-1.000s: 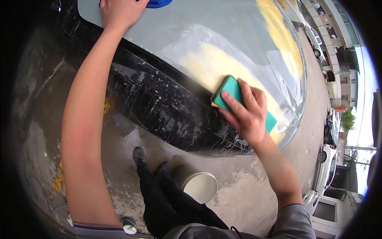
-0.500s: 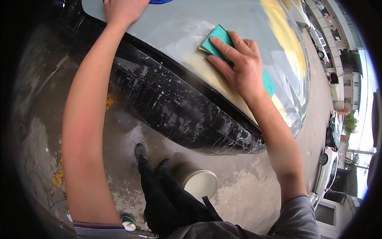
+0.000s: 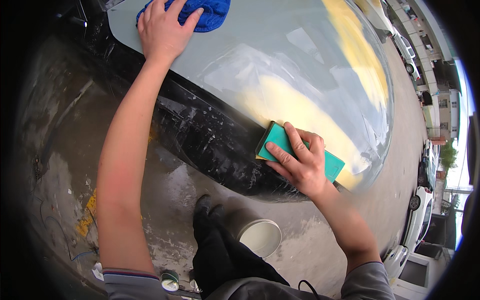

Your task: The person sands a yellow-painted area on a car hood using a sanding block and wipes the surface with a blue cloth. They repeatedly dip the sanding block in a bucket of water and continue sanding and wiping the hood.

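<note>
The grey car panel (image 3: pixel 210 60), with smeared yellowish filler (image 3: pixel 295 100), spreads out in front of me. My right hand (image 3: pixel 304 162) grips a flat green sanding block (image 3: pixel 278 140), thumb and fingers on its top and side. The block lies at the panel's near edge, over the lower end of the filler patch. At the upper left, my left hand (image 3: pixel 165 32) presses on a bunched blue cloth (image 3: pixel 212 15) against the panel. Its thumb lies on the cloth; the fingertips are partly cut off by the picture's top edge.
A black, splashed lower trim (image 3: pixel 200 130) runs along the panel's near side. On the wet concrete floor are a pale bucket (image 3: pixel 260 239) beside my feet and a small open can (image 3: pixel 170 281). Parked white cars (image 3: pixel 418 212) and buildings stand off to the right.
My right hand has drawn the sanding block down toward the near edge, uncovering more filler. My left hand and the blue cloth sit lower in the picture, with more cloth showing.
</note>
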